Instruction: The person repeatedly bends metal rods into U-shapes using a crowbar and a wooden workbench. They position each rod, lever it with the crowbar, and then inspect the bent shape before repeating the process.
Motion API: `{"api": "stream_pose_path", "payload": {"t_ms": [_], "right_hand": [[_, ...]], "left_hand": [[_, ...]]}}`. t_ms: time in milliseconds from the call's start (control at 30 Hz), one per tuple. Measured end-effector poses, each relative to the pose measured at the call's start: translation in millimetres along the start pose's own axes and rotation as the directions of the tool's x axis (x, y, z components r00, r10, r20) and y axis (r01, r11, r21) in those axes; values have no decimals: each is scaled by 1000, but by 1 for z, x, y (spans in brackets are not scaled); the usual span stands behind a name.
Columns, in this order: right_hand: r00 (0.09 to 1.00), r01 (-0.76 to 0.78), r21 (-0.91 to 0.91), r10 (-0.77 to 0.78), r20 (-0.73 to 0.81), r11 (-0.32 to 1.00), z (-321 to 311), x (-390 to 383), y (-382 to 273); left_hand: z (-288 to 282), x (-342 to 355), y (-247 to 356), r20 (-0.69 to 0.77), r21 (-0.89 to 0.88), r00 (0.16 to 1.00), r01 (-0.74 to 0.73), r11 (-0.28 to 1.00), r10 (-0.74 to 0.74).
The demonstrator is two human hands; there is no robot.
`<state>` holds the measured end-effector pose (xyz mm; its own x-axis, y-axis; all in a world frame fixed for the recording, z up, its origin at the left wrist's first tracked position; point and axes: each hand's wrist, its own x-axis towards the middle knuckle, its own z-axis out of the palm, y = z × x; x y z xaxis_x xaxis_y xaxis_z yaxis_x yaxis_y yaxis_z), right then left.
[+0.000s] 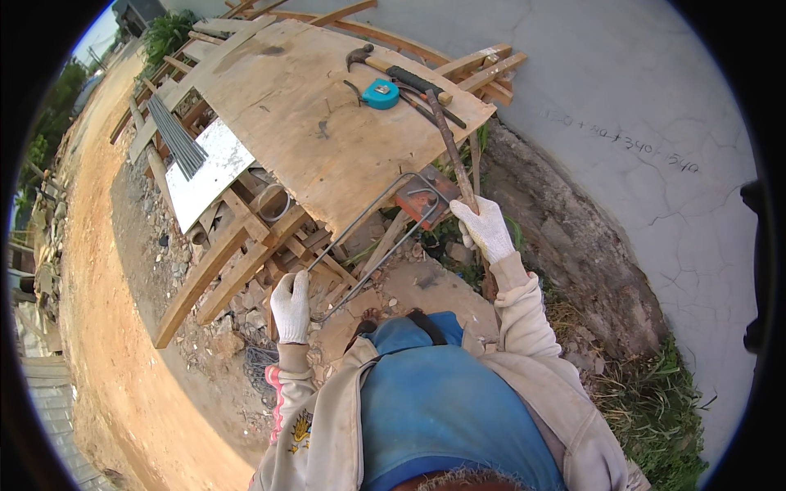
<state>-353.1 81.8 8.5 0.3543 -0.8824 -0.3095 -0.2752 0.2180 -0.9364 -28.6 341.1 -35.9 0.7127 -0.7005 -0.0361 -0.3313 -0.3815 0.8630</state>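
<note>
My gloved left hand [290,307] is closed on one end of a bent steel rod [360,217], shaped into a long open rectangle. Its other end runs through a red metal block [415,199] at the board's near right corner. My gloved right hand [483,229] grips a long rusty bar [446,135], which rises over that block. On the stained plywood board [286,123] lie a claw hammer [358,56] with a wooden and black handle, a teal tape measure [381,96] and a dark long-handled tool [417,106], partly behind the bar.
Wooden beams [229,278] are stacked under and behind the board. A bundle of grey rods [172,131] lies by a white sheet [205,180]. A cracked grey wall [639,98] bounds the right, grass [647,409] grows below it, and a dirt road [98,262] runs along the left.
</note>
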Motion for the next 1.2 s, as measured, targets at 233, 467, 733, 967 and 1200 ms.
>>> {"api": "stream_pose_path", "payload": {"t_ms": [233, 467, 733, 967, 1200], "right_hand": [[999, -13, -264, 5, -32, 964, 6, 10, -12], [985, -41, -705, -91, -148, 708, 20, 15, -14], [982, -135, -500, 51, -179, 856, 23, 17, -14], [968, -204, -312, 144, -204, 928, 32, 13, -25], [968, -182, -525, 59, -243, 832, 35, 4, -19]], "left_hand": [[1, -3, 13, -63, 175, 993, -88, 981, 100], [-7, 1, 11, 36, 118, 999, -33, 992, 29], [-3, -1, -2, 77, -15, 997, 27, 1000, -26], [-14, 16, 2, 193, -80, 981, 50, 996, -34], [-23, 65, -5, 374, -190, 919, 210, 959, -127]]}}
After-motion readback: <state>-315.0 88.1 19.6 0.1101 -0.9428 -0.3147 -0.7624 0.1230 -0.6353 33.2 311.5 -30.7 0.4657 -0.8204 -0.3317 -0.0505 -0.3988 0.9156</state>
